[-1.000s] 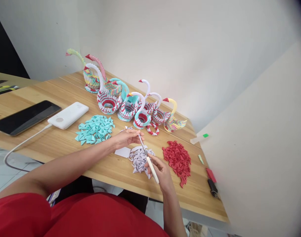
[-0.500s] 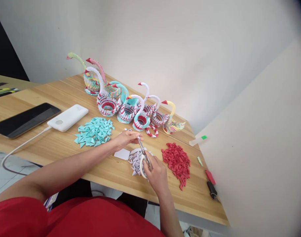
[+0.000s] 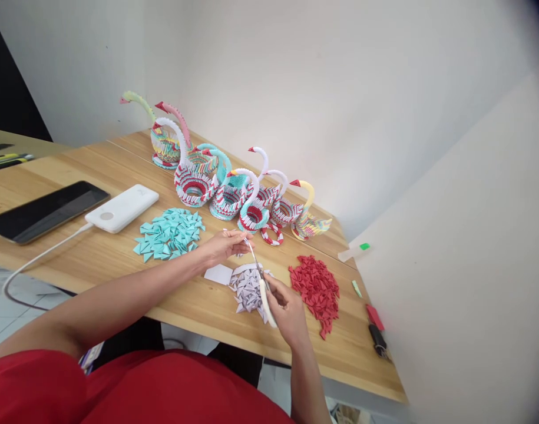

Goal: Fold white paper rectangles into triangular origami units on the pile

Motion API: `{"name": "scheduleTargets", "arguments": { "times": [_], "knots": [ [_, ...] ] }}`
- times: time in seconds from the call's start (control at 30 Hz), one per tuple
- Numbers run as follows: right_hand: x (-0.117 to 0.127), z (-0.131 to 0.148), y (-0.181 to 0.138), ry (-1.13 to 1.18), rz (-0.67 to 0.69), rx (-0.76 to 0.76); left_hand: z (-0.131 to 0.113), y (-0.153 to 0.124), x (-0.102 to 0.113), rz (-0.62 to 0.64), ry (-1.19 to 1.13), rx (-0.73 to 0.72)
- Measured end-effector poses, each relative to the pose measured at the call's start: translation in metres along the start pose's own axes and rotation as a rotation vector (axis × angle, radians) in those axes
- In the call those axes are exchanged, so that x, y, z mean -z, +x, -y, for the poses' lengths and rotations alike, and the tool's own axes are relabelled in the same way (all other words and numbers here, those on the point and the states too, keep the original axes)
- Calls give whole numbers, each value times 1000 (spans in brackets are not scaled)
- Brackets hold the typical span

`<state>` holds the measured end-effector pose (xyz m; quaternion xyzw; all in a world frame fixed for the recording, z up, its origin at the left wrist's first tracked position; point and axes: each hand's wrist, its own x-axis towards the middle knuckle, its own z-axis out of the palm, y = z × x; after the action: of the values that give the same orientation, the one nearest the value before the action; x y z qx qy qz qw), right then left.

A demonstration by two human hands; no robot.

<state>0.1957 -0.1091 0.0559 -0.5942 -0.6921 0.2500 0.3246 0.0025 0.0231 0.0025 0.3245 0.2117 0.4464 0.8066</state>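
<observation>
My left hand [image 3: 225, 245] pinches a small white paper piece, mostly hidden by the fingers. My right hand [image 3: 289, 309] grips scissors [image 3: 267, 306] with white handles, and their blades reach up to the left fingertips. Whether the blades touch the paper is too small to tell. Beneath the scissors lies a heap of folded white paper triangles [image 3: 249, 290]. A flat white paper sheet [image 3: 217, 274] rests just left of that heap. To the right of my right hand is a pile of red paper triangles [image 3: 314, 285]; a teal triangle pile [image 3: 171, 234] sits beyond my left forearm.
Several folded-paper swans [image 3: 194, 179] stand along the back of the wooden table [image 3: 119, 256]. A red and white paper ring [image 3: 278, 240] lies before them. At left are a phone [image 3: 46, 211] and a white power bank [image 3: 122, 209] with a cable. A wall borders the right side.
The scissors have turned in my right hand, so the handles now show edge-on and slightly lower. My right hand has shifted a little right; the left has barely moved.
</observation>
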Motion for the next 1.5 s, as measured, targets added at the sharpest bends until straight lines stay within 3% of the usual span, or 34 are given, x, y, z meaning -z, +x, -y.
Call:
{"name": "scheduleTargets", "arguments": {
  "times": [0.33, 0.57, 0.83, 1.2, 1.5],
  "knots": [
    [-3, -2, 3, -40, -1, 8, -1, -3, -8, 32, 1, 17],
    [-5, 2, 2, -275, -38, 172, 3, -2, -6, 16, 269, -67],
    [0, -7, 2, 47, 60, -31, 1, -1, -1, 11, 41, 18],
    [-3, -8, 3, 55, 42, -20, 1, -2, -2, 65, 14, 21],
    [-9, 4, 6, -323, -26, 199, 3, -4, -7, -21, 234, -86]
  ]
}}
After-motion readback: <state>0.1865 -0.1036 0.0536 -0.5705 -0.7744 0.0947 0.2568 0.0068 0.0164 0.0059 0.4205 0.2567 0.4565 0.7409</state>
